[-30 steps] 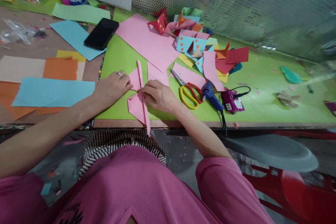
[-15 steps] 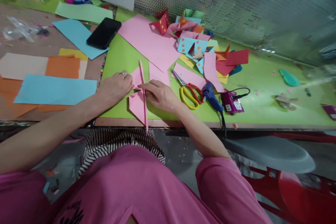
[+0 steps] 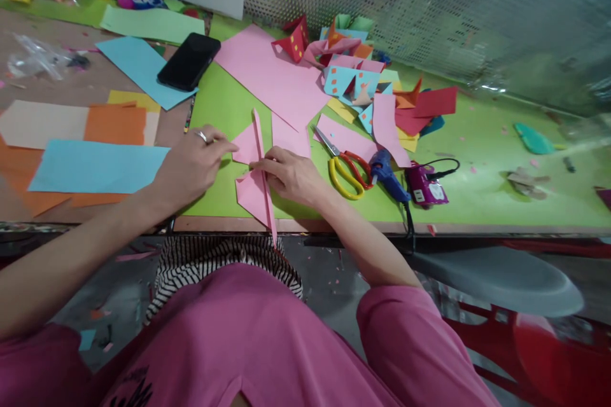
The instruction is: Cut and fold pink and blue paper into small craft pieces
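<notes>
A folded pink paper piece lies on the green tabletop near its front edge. A narrow raised pink strip runs lengthwise along it, its lower end sticking out past the table edge. My right hand is closed on the middle of the piece, thumb and forefinger at the strip, other fingers curled. My left hand, with a ring on one finger, hovers at the left side. Its fingers are loosely bent and apart, the fingertips at the paper's upper left corner. I see nothing held in it.
Scissors, a blue glue gun and a purple corded box lie right of my hands. A phone rests on blue paper behind. Folded coloured paper shapes are heaped at the back. A blue sheet lies left.
My left hand has drawn back to the left and lifted off the pink paper. My right fingers have curled in at the strip from a pointing pose.
</notes>
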The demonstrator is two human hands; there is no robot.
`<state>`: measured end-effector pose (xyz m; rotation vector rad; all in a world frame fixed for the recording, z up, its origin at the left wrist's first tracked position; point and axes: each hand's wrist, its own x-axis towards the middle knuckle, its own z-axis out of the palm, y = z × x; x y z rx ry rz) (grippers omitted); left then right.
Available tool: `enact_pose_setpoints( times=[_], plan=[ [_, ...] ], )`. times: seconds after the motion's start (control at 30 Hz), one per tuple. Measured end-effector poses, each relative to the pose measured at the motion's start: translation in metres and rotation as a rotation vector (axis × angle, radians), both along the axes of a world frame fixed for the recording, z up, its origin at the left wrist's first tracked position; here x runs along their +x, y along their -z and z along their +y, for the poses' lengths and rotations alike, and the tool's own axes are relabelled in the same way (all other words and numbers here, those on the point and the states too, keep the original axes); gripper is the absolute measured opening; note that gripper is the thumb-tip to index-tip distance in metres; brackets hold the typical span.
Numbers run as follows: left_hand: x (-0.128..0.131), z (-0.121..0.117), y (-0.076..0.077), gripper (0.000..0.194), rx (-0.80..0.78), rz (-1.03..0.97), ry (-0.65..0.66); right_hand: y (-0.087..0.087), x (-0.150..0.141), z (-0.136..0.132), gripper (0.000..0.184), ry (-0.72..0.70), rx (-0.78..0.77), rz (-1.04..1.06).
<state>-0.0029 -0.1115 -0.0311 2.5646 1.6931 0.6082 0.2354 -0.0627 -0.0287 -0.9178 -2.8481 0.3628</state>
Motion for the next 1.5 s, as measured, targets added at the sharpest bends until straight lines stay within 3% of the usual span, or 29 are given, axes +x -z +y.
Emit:
enact_pose_setpoints(
  times=[0.07, 0.17, 0.3, 0.43, 0.6, 0.83, 1.0, 1.2, 1.5],
  plan=[
    [0.003, -0.012, 0.0, 0.043, 0.008, 0.135, 0.068, 0.001, 0.0, 0.0, 0.038, 0.0, 0.001, 0.009],
    [0.01, -0.022, 0.003, 0.049, -0.004, 0.243, 0.07, 0.002, 0.0, 0.0, 0.038, -0.002, 0.016, 0.004],
    [0.013, -0.018, 0.006, 0.046, -0.032, 0.101, 0.009, 0.002, 0.0, -0.001, 0.038, 0.002, 0.025, -0.006],
    [0.013, -0.003, 0.0, 0.037, -0.182, -0.098, -0.1, 0.002, 0.0, -0.001, 0.039, 0.0, 0.033, -0.012],
    [0.016, 0.017, -0.006, 0.03, -0.324, -0.11, -0.198, 0.0, -0.001, -0.002, 0.039, 0.005, 0.028, -0.036],
    [0.011, 0.021, 0.004, 0.03, -0.232, -0.048, -0.121, -0.005, -0.002, -0.004, 0.039, 0.042, -0.007, -0.063],
    [0.012, 0.016, 0.005, 0.026, -0.164, 0.036, -0.156, -0.005, -0.002, -0.004, 0.038, 0.049, -0.005, -0.059],
    [0.02, -0.007, 0.006, 0.038, 0.0, 0.178, 0.078, -0.003, -0.003, -0.002, 0.037, 0.028, -0.004, -0.062],
    [0.011, -0.024, 0.006, 0.043, -0.037, 0.315, -0.013, -0.008, -0.003, -0.001, 0.041, 0.046, -0.026, -0.065]
  ],
)
